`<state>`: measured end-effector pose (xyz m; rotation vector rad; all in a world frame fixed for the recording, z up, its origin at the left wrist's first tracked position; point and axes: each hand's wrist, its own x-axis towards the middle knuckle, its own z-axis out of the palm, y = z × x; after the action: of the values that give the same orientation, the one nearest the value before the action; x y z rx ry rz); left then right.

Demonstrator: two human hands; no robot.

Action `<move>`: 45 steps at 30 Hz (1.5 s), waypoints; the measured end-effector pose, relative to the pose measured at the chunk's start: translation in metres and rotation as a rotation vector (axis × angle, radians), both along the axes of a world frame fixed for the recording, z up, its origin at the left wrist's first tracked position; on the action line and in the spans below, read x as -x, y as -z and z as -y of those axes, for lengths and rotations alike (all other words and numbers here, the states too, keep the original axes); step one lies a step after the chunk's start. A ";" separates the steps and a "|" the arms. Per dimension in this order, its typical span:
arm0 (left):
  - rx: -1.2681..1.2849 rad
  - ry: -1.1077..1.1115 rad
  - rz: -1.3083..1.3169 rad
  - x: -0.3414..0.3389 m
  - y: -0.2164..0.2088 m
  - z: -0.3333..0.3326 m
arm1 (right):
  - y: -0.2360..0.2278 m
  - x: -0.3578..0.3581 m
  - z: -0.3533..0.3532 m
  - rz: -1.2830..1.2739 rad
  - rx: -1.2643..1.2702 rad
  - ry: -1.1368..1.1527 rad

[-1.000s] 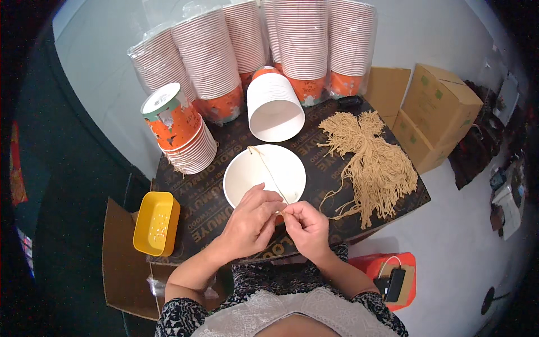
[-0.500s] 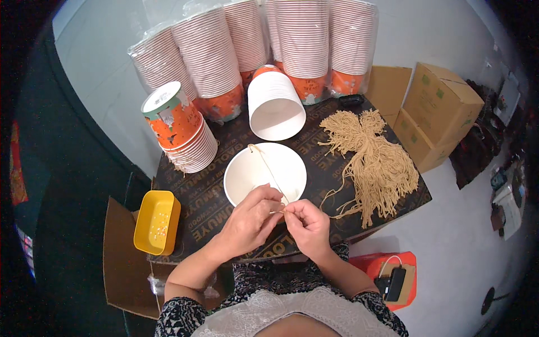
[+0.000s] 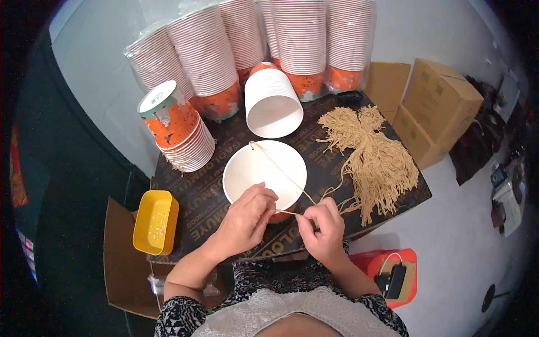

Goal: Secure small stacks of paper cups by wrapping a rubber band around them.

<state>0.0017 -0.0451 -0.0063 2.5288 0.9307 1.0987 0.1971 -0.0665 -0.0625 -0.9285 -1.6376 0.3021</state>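
A white-lined paper cup (image 3: 238,171) stands mouth up near the front of the table, its orange outside showing a little below the rim. A tan string (image 3: 281,171) runs from the far rim across the mouth toward my right hand. My left hand (image 3: 244,222) is at the near rim, fingers pinched where the string comes out; whether they also grip the rim is hidden. My right hand (image 3: 323,230) pinches the string right of the cup, with a short stretch taut between both hands. A bundle of tan strings (image 3: 382,174) lies to the right.
Behind stand tall plastic-wrapped cup stacks (image 3: 205,53) and a tipped cup stack (image 3: 273,106). At left are an upside-down cup stack (image 3: 179,129) and a yellow tray (image 3: 174,219) with small bits. Cardboard boxes (image 3: 443,106) and a red stool (image 3: 365,264) sit beyond the table (image 3: 213,216).
My right hand has moved right, away from the left hand, drawing the string out between them. My left hand stays at the near rim, shifted slightly left.
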 end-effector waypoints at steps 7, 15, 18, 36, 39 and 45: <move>0.038 0.003 -0.022 0.008 -0.005 -0.001 | 0.012 0.000 -0.007 -0.039 -0.002 -0.055; -0.138 -0.729 0.220 0.033 0.001 -0.012 | 0.017 0.014 -0.001 0.082 0.018 -0.253; 0.276 -0.913 0.309 0.038 0.011 -0.018 | 0.021 0.020 0.001 0.118 -0.014 -0.304; -0.735 -1.279 -0.548 0.150 -0.139 -0.007 | 0.055 -0.031 0.005 -0.021 0.014 -0.165; -0.884 -1.334 -0.838 0.178 -0.157 -0.054 | 0.060 -0.032 0.006 -0.043 0.046 -0.172; -0.905 -1.336 -1.154 0.197 -0.144 -0.157 | 0.065 -0.027 0.008 -0.052 0.066 -0.198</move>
<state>-0.1955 0.1116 0.1377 3.0271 3.3403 -0.1681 0.2238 -0.0744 -0.1270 -0.8019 -1.6820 0.5146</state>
